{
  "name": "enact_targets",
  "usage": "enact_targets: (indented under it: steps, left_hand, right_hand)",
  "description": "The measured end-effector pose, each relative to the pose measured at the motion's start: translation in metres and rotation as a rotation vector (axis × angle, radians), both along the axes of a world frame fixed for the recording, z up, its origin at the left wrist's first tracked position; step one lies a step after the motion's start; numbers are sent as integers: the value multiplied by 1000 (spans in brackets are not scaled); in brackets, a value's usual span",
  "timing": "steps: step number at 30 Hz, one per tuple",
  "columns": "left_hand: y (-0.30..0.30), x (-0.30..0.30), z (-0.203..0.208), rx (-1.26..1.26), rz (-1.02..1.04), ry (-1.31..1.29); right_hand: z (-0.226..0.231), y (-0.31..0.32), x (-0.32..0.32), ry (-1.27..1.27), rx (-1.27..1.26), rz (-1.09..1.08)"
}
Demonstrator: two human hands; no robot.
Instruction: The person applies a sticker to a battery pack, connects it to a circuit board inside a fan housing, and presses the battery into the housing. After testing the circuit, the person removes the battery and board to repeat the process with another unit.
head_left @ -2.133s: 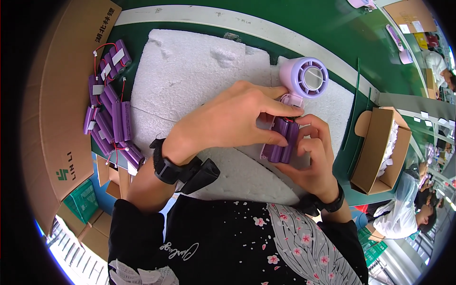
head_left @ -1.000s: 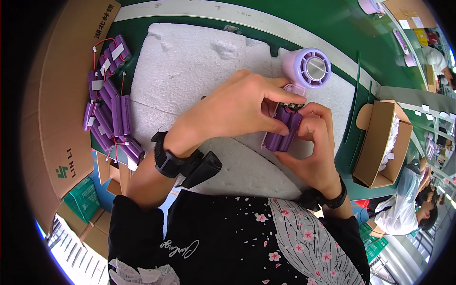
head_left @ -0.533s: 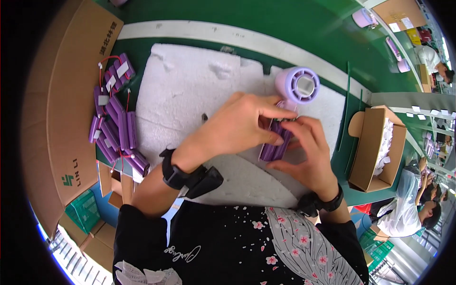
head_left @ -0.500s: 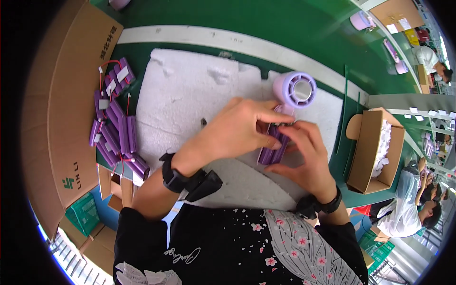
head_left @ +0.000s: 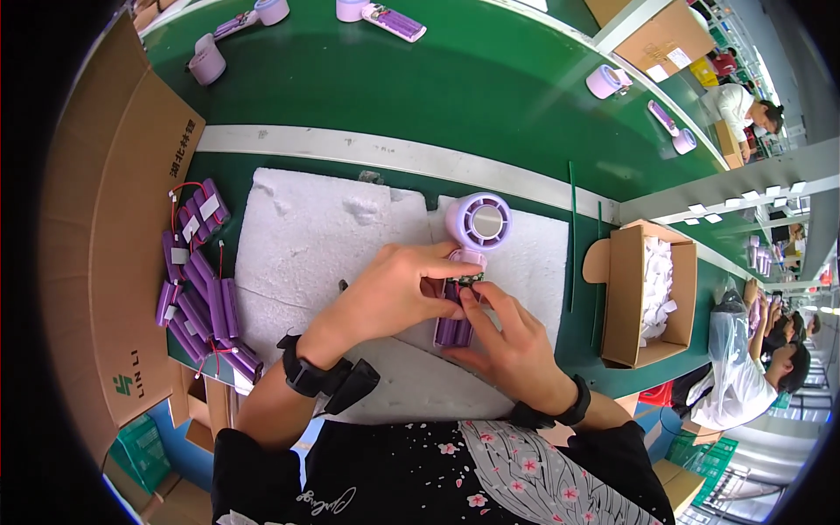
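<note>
A lavender handheld fan lies on a white foam sheet, its round head pointing away from me. Its handle is uncovered, showing a purple battery pack and a small green circuit board near the neck. My left hand grips the handle just below the neck, thumb and fingers closed from the left side. From the right, my right hand closes on the battery pack, fingertips by the board and thumb near the lower end. Fingers partly cover the wiring there.
Purple battery packs with red wires are heaped left of the foam, beside a tall cardboard box. At right stands an open carton of white pieces. Several fan parts rest on the green belt beyond a pale rail. People sit farther right.
The view has shifted, so the foam, fan and hands sit lower and further left, and more of the belt shows. Both hands stay at the fan's handle, with small finger movements.
</note>
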State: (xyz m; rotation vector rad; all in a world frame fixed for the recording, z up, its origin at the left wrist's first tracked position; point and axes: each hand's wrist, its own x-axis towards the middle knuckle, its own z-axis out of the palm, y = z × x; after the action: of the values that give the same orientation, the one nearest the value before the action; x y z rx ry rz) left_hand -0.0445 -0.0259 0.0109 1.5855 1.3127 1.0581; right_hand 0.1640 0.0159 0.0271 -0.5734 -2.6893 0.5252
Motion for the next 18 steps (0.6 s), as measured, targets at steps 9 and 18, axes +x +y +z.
enact_targets:
  steps: [9, 18]
  left_hand:
    - [-1, 1, 1, -69, 367, -55]
    - [5, -7, -7, 59, 345, 30]
  right_hand:
    - [8, 73, -43, 48, 96, -418]
    - [55, 247, -76, 54, 265, -706]
